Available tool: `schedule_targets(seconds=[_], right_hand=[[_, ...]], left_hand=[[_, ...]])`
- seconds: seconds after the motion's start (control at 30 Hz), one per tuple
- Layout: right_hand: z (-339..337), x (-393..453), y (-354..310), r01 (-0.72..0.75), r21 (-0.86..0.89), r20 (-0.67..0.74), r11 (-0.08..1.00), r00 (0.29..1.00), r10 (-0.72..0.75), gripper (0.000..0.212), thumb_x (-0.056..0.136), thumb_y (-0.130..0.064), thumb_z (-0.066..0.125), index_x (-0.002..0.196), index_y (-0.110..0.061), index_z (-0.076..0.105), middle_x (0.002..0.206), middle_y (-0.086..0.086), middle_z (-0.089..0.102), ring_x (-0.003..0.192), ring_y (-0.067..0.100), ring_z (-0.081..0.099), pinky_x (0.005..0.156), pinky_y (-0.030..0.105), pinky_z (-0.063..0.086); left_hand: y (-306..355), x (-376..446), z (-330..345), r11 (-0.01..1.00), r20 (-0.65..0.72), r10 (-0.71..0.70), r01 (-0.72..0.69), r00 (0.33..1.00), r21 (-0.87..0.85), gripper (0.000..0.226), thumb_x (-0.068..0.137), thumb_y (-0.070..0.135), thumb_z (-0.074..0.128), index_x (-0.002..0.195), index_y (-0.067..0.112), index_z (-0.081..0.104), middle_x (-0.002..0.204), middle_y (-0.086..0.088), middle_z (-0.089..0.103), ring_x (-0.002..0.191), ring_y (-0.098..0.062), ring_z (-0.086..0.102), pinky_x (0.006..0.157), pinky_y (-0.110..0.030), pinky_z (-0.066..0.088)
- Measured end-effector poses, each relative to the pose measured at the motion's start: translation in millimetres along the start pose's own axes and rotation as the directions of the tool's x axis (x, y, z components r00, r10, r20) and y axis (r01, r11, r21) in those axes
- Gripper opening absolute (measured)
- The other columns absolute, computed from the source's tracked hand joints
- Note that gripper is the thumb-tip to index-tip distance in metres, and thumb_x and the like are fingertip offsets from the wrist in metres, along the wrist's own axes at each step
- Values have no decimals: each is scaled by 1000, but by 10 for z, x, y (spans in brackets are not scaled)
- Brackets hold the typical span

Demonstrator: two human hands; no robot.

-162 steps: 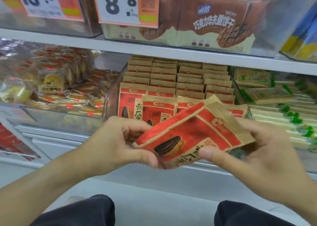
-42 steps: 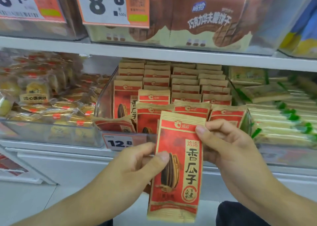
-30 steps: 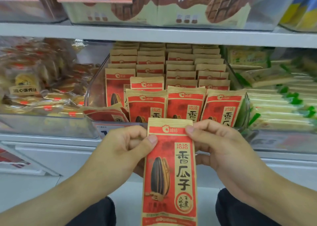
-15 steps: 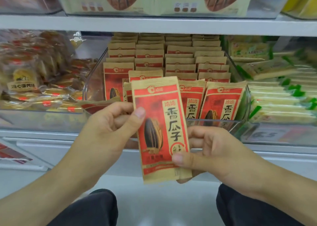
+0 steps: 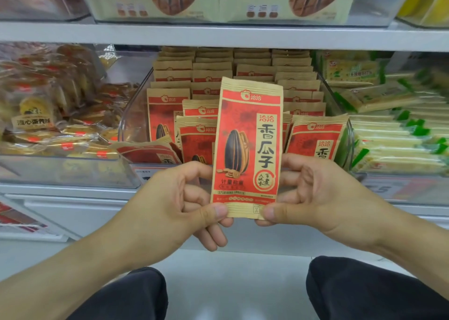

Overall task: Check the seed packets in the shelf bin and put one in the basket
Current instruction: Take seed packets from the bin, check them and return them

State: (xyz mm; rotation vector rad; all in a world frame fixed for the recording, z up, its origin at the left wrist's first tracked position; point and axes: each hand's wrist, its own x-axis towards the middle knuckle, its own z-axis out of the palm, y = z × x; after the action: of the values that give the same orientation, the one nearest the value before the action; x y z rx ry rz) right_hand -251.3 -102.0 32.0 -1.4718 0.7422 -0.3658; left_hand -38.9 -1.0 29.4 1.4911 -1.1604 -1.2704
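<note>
While you check the seed packet [image 5: 249, 147] upright before the shelf bin [image 5: 131, 115], your left hand [image 5: 179, 205] and right hand [image 5: 315, 193] pinch its bottom corners. Next, it needs carrying to the basket, which is out of view.

Single head cam, wide-angle, worn by the person, facing forward and slightly down at the grey metal store shelf [image 5: 218, 36] from close range (edges curve and blur). Dark-trousered knees [image 5: 364, 288] fill the bottom edge, so viewpoint is low, level with the clear plastic shelf bin [image 5: 132, 115].
</note>
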Motion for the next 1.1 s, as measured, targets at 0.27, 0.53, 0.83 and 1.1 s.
schedule_targets(seconds=[0.27, 0.53, 0.83, 1.1], right_hand=[[-39, -7, 10, -10, -69, 35, 998, 999, 12, 58, 78, 17, 75, 125, -15, 63, 111, 12, 75, 89, 36, 77, 80, 40, 64], [56, -58, 40, 109, -197, -141, 974, 980, -138, 71, 62, -37, 84, 127, -37, 56, 111, -13, 71, 95, 15, 75, 79, 35, 64], [279, -51, 113, 188, -225, -235, 956, 942, -240, 66, 74, -62, 67, 135, -52, 43, 122, -40, 56, 107, -1, 69, 83, 30, 62], [265, -41, 173, 182, -133, -284, 974, 935, -214, 60, 72, -69, 73, 124, -48, 51, 122, -24, 65, 108, 10, 71, 85, 40, 61]], left_hand=[[-91, 21, -4, 998, 41, 43, -41, 998, -37, 43, 83, 18, 78, 122, 15, 60, 101, -13, 77, 88, -32, 76, 74, -36, 63], [-93, 32, -8, 985, -115, 167, -170, 979, -17, 35, 84, 30, 82, 111, 18, 65, 100, -10, 77, 85, -33, 76, 67, -44, 64], [-106, -46, 256, 933, 77, 266, -277, 961, 231, 66, 83, 40, 72, 131, 71, 40, 123, 23, 63, 81, -24, 73, 56, -46, 62], [-117, -61, 259, 897, 24, 363, -357, 931, 261, 37, 98, 48, 48, 135, 56, 50, 109, 13, 66, 81, -23, 72, 51, -37, 60]])
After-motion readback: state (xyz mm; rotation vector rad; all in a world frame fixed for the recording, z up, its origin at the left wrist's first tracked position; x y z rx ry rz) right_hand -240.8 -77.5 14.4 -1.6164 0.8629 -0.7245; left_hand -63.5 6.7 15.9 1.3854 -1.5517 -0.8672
